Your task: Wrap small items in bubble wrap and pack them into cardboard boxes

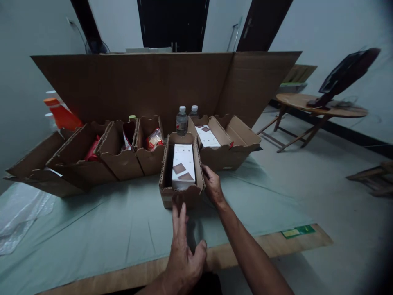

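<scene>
Corrugated cardboard tray point(181, 192) with a white box point(183, 166) inside sits on the surface point(92, 229) just ahead of the left hand point(184, 254), whose fingers are loosely spread and empty, while the right hand point(212, 186) touches its side wall; it looks light, stiff-walled, best gripped by both long sides.

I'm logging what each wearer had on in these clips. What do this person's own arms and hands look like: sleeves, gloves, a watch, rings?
Both hands are bare: no gloves on the left hand or the right hand. Both forearms are uncovered, with no sleeve in view. No watch, ring or wristband shows.
</scene>
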`<state>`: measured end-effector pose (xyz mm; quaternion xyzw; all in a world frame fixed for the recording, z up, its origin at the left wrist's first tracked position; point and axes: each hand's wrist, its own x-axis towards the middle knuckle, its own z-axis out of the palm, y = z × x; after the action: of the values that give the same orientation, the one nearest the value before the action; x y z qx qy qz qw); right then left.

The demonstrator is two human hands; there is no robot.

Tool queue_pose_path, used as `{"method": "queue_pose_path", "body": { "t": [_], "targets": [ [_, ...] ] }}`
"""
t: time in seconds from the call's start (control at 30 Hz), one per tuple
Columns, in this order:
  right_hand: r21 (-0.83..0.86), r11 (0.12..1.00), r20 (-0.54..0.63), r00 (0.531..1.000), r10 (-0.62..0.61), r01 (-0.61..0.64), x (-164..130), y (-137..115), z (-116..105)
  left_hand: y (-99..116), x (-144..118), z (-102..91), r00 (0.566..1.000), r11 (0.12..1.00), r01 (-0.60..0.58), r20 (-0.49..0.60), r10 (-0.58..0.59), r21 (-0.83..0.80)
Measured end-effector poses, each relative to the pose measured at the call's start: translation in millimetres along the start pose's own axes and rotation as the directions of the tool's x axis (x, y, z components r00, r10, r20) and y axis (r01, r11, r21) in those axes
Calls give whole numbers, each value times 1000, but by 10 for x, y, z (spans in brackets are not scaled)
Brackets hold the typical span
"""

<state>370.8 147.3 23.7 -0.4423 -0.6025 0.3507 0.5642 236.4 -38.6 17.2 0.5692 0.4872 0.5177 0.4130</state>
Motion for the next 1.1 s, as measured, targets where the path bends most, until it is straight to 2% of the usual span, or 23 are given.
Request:
{"method": "queue_pose_path", "body": {
  "t": [0.1,0.23,0.37,0.47,0.57,0.67,0.73,0.8,0.87,0.93,1.0,1.1],
  "targets": [
    [-30,995,-49,994,94,-95,-193,113,-122,-22,254,141,999,998,54,-8,-54,-44],
    [-48,985,-119,980,157,-164,-331,218,-189,-84,791,229,995,994,99,1,-99,-44],
    [-61,980,-118,976,182,-190,-321,237,-177,-142,1342,245,991,993,112,71,-114,36],
    [-81,979,-110,978,178,-187,-324,201,-163,-231,1458,156,979,977,145,120,-164,157],
    [-139,977,-92,984,150,-162,-347,49,-123,-357,1192,-103,979,960,100,148,-142,263],
    [-249,968,43,998,45,-33,-306,-287,42,-457,680,-503,992,946,-1,117,-39,324],
    [-279,957,166,986,-32,78,-186,-571,274,-499,330,-788,999,923,-51,30,42,382],
    [-332,927,287,955,-74,172,17,-828,599,-541,42,-1043,989,881,-95,-56,136,464],
    [-479,844,401,916,-35,242,268,-1004,963,-597,-161,-1242,967,828,-124,-121,225,547],
    [-647,706,461,885,63,287,500,-1090,1286,-662,-289,-1375,941,783,-140,-165,295,607],
    [-736,612,452,883,128,289,642,-1113,1496,-716,-363,-1449,919,762,-148,-198,342,631],
    [-753,589,434,894,110,293,577,-1126,1544,-743,-415,-1480,897,774,-136,-254,361,619]
  ]
}}
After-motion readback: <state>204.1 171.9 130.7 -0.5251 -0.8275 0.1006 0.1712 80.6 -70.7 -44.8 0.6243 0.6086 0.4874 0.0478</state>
